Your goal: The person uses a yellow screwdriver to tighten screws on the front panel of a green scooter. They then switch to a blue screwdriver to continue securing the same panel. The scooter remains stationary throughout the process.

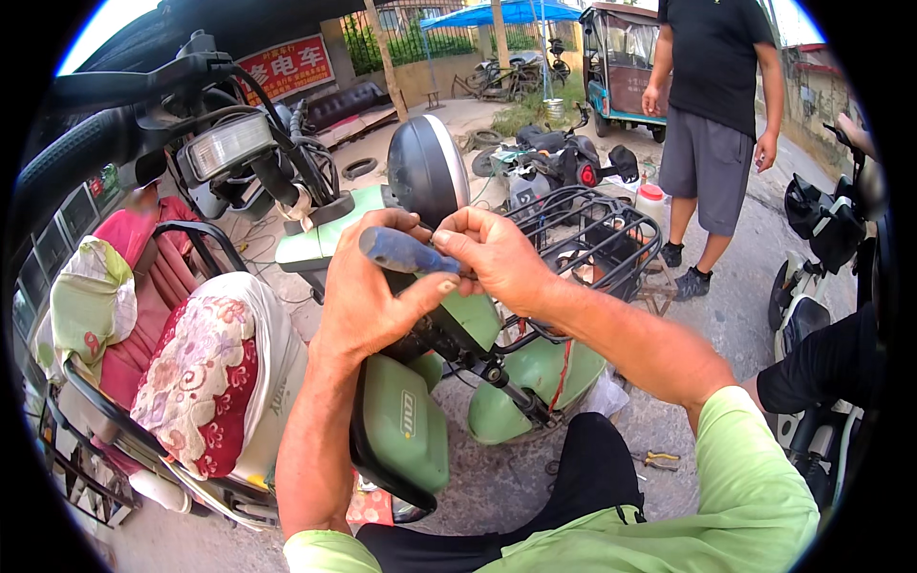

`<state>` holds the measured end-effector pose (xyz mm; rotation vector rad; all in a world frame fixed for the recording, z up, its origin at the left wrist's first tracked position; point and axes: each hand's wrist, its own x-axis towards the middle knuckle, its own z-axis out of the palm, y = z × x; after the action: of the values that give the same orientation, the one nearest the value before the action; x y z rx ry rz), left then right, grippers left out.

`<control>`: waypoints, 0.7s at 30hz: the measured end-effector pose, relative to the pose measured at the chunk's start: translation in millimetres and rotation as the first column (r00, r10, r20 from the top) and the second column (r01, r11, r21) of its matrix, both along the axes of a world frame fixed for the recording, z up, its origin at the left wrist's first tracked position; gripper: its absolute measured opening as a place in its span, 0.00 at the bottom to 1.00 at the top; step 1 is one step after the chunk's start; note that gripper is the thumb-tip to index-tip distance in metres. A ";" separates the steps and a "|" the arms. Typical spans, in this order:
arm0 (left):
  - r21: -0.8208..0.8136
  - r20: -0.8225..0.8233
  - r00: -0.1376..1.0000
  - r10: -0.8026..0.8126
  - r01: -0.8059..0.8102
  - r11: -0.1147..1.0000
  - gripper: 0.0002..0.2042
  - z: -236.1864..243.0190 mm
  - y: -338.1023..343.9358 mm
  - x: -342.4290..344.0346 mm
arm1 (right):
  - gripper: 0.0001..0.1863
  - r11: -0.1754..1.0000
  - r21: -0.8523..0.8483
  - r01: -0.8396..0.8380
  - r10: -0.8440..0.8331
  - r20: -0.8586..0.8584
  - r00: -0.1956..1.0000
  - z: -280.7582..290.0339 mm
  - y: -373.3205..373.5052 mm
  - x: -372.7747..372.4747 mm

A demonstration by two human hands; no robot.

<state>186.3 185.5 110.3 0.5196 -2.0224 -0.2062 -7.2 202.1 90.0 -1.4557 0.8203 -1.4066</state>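
Observation:
In front of me, a screwdriver (406, 251) with a blue handle points its thick end to the left across my left hand. Its narrow end runs in under my right hand (497, 258), whose curled fingers hold it. My left hand (358, 296) is closed, its thumb below the handle. Both hands' fingertips meet at something too small to make out. Under them stands a light green electric scooter (406, 420) with a black wire basket (583, 239). A round black lamp housing (427, 172) rises just beyond my fingers.
Pliers (659, 460) lie on the ground by my knee. A person (712, 105) in a black shirt stands beyond the basket. On the left is a vehicle with a cloth-covered seat (196, 372); handlebars (86, 143) jut in above. Another scooter (812, 296) stands at right.

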 end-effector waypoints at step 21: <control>0.165 -0.421 0.907 0.018 0.057 0.985 0.28 -13.4 21.3 33.7 | 0.13 0.991 -0.052 -0.121 0.118 -0.059 0.991 -10.2 -10.3 -1.4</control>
<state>220.0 206.8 96.9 0.5130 -1.5935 -0.4711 -8.6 191.8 79.8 -1.5665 0.7218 -1.3131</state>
